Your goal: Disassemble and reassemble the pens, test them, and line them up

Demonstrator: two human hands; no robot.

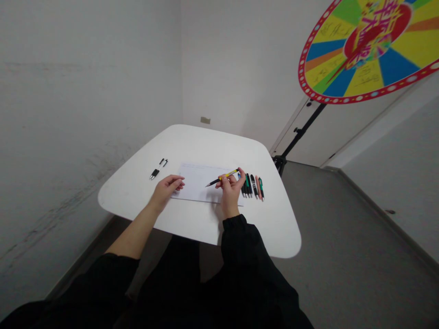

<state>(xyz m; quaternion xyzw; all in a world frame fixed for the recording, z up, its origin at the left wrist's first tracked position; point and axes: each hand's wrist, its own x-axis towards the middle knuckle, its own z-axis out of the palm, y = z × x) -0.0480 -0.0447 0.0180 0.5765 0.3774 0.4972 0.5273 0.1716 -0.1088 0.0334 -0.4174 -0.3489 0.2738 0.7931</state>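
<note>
My right hand (230,192) is closed around a yellow and black pen (222,177), thumb and fingers on its barrel. The pen slants over a sheet of white paper (197,185), its dark pointed tip towards the left; whether the tip touches the paper I cannot tell. At the paper's left edge is my left hand (168,189), its fingers loosely bent and apart, with nothing seen in them. Just right of my right hand lies a row of several pens (254,186), with black, green and pink barrels. Faint lines show near the sheet's top edge.
All this lies on a white table (212,144) with rounded corners. Clear-barrelled pens with black grips (155,173) lie at its left. A colourful prize wheel (370,50) on a black stand (302,132) rises behind right. Walls stand left and behind.
</note>
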